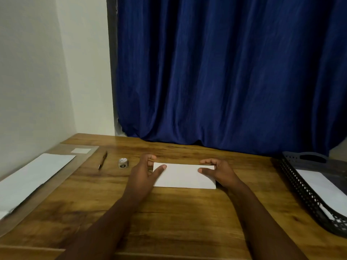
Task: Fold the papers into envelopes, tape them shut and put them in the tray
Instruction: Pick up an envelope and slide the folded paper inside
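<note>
a folded white paper point(185, 176) lies flat mid-table point(187, 212). the left hand point(144, 173) grips its left end, thumb on top, fingers curled behind the far edge; the right hand point(218, 170) grips the right end likewise. the black mesh tray point(300, 186) (papers inside) sits far right, a tape roll point(123, 163) and pen point(102, 160) left.

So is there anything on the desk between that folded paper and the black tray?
Nothing visible. The folded paper lies between both hands, and only bare table separates it from the tray on the right.
</note>
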`<state>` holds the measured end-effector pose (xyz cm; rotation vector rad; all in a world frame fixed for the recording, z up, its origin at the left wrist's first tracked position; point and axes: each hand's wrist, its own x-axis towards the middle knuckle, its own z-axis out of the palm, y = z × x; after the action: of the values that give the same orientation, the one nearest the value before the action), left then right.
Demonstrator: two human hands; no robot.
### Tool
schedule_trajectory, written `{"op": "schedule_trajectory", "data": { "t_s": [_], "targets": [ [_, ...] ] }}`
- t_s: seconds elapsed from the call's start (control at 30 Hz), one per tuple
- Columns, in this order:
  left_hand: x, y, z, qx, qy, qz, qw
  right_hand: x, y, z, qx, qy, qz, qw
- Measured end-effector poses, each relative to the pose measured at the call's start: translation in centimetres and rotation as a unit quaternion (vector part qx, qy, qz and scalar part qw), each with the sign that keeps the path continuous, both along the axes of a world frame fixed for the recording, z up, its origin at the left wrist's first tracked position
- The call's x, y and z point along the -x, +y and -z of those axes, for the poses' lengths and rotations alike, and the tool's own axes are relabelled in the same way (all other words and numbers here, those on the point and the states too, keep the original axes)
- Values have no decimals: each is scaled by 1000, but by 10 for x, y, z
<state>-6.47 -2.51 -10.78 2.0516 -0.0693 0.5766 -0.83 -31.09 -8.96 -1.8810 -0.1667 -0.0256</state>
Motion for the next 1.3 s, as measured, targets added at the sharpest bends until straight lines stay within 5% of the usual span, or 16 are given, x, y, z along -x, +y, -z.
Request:
{"op": "schedule_trajectory", "data": {
  "t_s": [0.43,0.53,0.7,0.8,0.9,1.0,1.1,1.3],
  "targets": [
    [6,-5,-1,-180,-4,26,983,-11,13,22,156,-100,41,982],
    [10,-10,-3,-266,1,85,960,-11,18,24,219,-130,46,966],
    [9,-21,4,-439,98,176,876,-8,27,24,343,-180,93,917],
    [6,-21,3,-462,127,152,864,-2,37,21,398,-230,110,881],
    [4,-22,7,-473,120,119,865,12,60,18,373,-272,53,886],
    [4,-21,11,-468,116,113,869,24,92,19,349,-198,-107,910],
    [1,-20,13,-492,125,124,853,27,105,25,389,-136,-198,889],
    [-2,-21,13,-488,151,122,851,14,80,24,424,-71,-154,890]
  ]
}}
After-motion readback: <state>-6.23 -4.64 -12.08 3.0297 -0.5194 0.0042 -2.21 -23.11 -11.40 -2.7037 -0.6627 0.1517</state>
